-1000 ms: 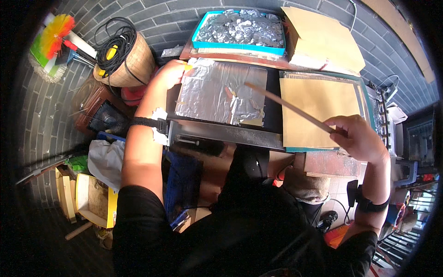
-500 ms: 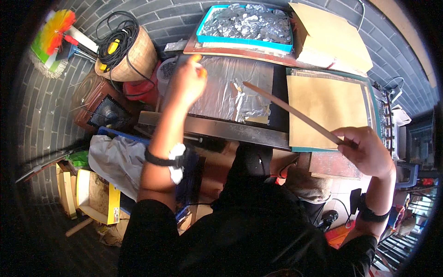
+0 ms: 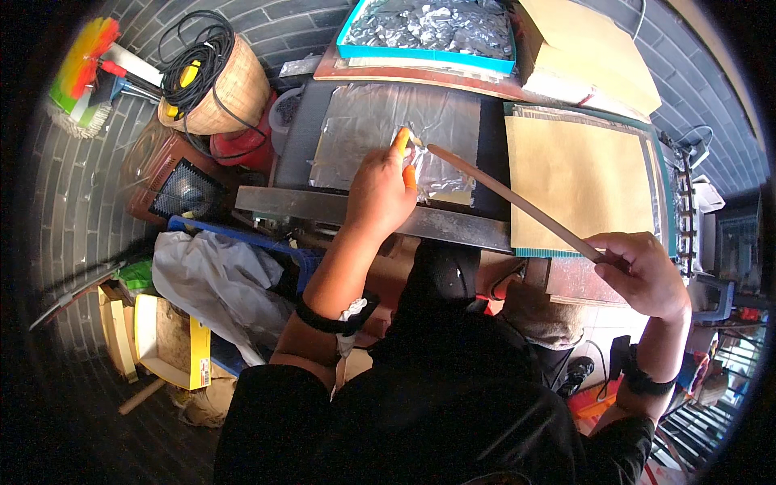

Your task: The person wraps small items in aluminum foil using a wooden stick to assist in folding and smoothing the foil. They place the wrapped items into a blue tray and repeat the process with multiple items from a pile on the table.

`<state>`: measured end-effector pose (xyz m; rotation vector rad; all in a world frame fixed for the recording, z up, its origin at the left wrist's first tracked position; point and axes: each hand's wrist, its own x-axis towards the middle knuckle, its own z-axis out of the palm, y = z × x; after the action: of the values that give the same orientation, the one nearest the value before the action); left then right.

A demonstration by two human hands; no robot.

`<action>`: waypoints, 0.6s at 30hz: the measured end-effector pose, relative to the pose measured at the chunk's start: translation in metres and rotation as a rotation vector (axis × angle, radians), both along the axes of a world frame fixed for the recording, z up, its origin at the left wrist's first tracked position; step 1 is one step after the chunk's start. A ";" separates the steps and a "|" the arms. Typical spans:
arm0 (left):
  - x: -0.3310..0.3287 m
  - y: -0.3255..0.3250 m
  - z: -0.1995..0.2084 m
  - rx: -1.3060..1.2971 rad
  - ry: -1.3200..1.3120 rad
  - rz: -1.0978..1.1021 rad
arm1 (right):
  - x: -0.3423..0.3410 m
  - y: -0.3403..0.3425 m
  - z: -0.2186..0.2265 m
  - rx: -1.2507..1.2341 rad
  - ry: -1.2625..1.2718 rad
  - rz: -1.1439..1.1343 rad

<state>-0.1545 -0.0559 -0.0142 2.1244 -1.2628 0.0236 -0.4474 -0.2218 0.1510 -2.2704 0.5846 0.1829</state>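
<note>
A wrinkled silver foil sheet [image 3: 343, 145] lies on the dark work surface [image 3: 495, 174] in front of me. My left hand [image 3: 381, 190] is over its near middle, with orange covers on the index finger and thumb. That index finger is stretched out beside a torn, crumpled patch of the foil, and the thumb stands apart from it. In my right hand [image 3: 647, 275] is the near end of a long thin brown stick [image 3: 517, 202]. The stick slants up to the left, and its far tip is beside my left index finger at the crumpled patch. Contact with the foil cannot be made out.
Stacked tan paper sheets [image 3: 578, 182] lie at the right. Behind the work surface are a blue tray [image 3: 428, 56] of silver flakes and a large folded brown paper [image 3: 594, 56]. A metal bar [image 3: 364, 217] edges the front. A basket with black cable [image 3: 234, 97] stands left.
My left hand has moved right and nearer to me, from the foil's far left to the crumpled patch. The right hand still holds the stick in almost the same place.
</note>
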 end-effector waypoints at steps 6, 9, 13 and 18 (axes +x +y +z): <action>-0.003 -0.005 0.004 0.037 -0.029 0.004 | 0.002 -0.002 -0.003 0.012 0.027 -0.029; -0.004 -0.009 0.006 0.076 -0.014 0.033 | 0.003 -0.001 0.003 -0.001 0.064 -0.026; -0.002 -0.012 0.003 0.083 0.015 0.095 | 0.001 0.002 0.001 0.016 0.042 -0.021; 0.012 -0.010 0.005 0.087 -0.120 0.115 | -0.001 0.003 -0.003 0.025 0.036 0.008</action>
<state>-0.1424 -0.0659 -0.0089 2.2981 -1.2278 0.1507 -0.4483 -0.2189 0.1484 -2.2499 0.5886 0.2347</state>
